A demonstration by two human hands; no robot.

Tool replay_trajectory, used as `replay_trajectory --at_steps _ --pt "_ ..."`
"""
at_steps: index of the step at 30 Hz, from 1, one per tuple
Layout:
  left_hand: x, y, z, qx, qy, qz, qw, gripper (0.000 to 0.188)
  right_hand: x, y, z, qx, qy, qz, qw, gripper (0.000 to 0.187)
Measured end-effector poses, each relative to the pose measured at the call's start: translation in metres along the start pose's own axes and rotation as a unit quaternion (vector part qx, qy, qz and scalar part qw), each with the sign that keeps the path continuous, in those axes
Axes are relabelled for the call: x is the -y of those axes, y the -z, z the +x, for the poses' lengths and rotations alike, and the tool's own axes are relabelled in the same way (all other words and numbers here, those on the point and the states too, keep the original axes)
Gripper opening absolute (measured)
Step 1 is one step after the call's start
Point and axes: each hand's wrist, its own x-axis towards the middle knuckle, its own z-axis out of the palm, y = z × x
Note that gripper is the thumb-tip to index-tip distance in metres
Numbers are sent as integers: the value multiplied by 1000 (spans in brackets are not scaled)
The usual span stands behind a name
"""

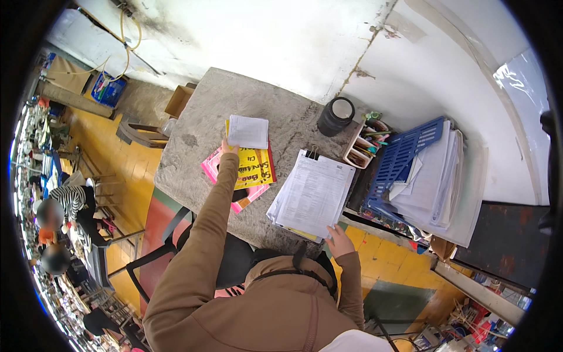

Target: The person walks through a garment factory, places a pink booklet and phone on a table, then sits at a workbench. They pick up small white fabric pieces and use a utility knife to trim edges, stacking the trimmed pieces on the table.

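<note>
Well, left hand (229, 149): we see its fingers at the near edge of the white sheets (248, 130), left of the clipped stack; whether they grip or merely rest, we cannot tell.
Right hand (339, 242): its fingers reach the near right corner of the clipped stack (314, 193); we cannot tell if they pinch it.
Clipped stack: we find it on the tabletop (193, 126), printed pages with a black binder clip (312, 156) at its far edge.
Yellow cover (255, 169): left of the stack, under the white sheets, marked with dark handwriting.
Pink folder (253, 196): left of the stack, partly beneath the yellow cover.
Black container (332, 123): beyond the stack, with a pale lid.
Pen holder (356, 157): beyond the stack's far right corner.
Blue rack (404, 154): we spot it right of the stack, beside upright papers.
Black chair (149, 267): left of the stack and nearer us.
</note>
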Motion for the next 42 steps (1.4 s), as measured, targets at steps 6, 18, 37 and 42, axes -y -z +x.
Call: replay_trajectory --at_steps 6,18,37,42 --pt "-21 34 -48 143 38 -433 889 76 9 6 9 31 -4 3 1000 45" --pt "-10 -91 -164 374 -65 -290 879 55 -5 -9 5 35 22 -31 999 42" --pt "-9 -79 -153 137 -79 74 985 83 -25 -7 -8 62 7 11 998 47" --pt "48 -34 -129 -238 262 86 931 91 -7 9 14 60 47 2 997 48"
